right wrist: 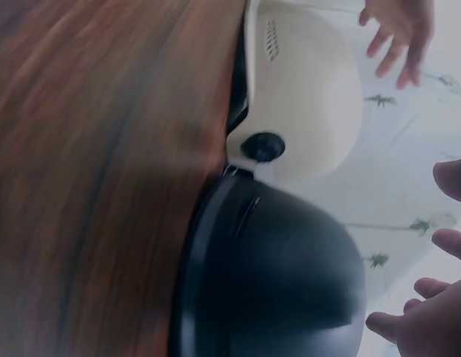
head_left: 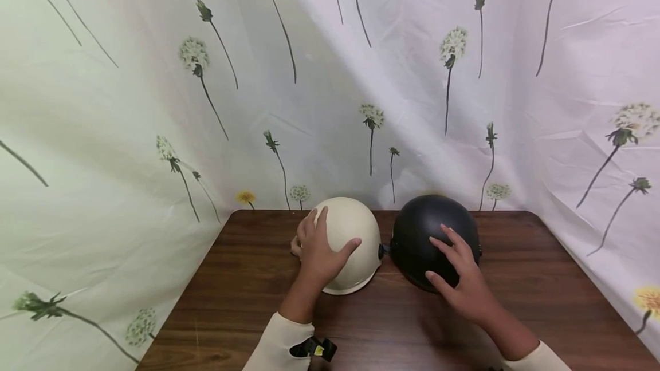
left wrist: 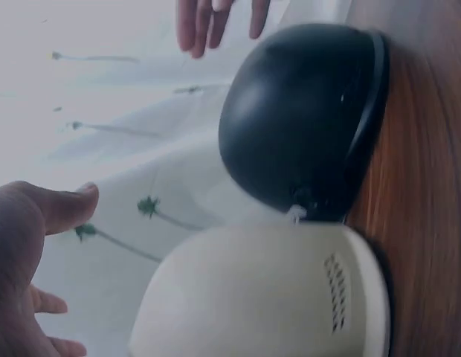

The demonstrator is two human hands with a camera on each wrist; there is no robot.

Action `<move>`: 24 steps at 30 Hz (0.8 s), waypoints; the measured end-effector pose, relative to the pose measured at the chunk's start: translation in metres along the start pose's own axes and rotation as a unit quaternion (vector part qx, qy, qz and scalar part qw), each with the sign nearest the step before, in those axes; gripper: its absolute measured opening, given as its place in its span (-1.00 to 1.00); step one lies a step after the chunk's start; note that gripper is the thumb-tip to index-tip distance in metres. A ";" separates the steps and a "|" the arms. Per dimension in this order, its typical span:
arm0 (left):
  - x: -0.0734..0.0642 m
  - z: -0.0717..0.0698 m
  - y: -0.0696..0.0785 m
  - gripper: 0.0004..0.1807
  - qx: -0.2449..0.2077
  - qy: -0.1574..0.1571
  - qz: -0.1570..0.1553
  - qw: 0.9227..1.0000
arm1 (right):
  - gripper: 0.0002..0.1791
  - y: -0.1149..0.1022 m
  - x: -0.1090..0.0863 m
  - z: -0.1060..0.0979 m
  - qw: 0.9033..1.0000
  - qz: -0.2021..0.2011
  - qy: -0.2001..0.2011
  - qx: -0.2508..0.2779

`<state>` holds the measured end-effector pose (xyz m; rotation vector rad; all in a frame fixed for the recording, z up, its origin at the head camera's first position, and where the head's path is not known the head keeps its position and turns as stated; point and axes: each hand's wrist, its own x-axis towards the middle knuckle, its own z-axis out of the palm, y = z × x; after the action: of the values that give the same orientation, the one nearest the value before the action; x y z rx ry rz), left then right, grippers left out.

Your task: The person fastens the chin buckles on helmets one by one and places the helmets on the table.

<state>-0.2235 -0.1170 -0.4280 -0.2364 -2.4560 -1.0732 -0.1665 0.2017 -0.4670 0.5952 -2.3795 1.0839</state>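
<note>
A cream helmet (head_left: 353, 219) and a black helmet (head_left: 423, 216) stand side by side, dome up, near the table's far edge. Over the left side of the cream one is my left hand (head_left: 319, 256), fingers and thumb spread; the left wrist view shows a gap between this hand (left wrist: 22, 245) and the shell (left wrist: 245, 290). My right hand (head_left: 464, 279) is above the black helmet's near right part, its fingers loosely extended and holding nothing. A round black fitting (right wrist: 263, 146) sits low on the cream helmet's side, facing the black shell (right wrist: 282, 260).
The helmets stand on a dark brown wooden table (head_left: 232, 296) with rounded far corners. White fabric (head_left: 330, 102) printed with dandelions hangs behind the table and along both sides. A black strap (head_left: 313, 348) is round my left wrist, over a cream sleeve (head_left: 281, 345).
</note>
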 end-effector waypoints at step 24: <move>-0.044 0.086 0.061 -0.18 -0.125 -0.032 0.109 0.986 | -0.35 0.055 -0.010 -0.022 0.986 0.105 0.132 -0.014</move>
<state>-0.1931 -0.0118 -0.4601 -0.6132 -2.2813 -1.2889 -0.1842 0.2533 -0.4914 0.1789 -2.2548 1.1363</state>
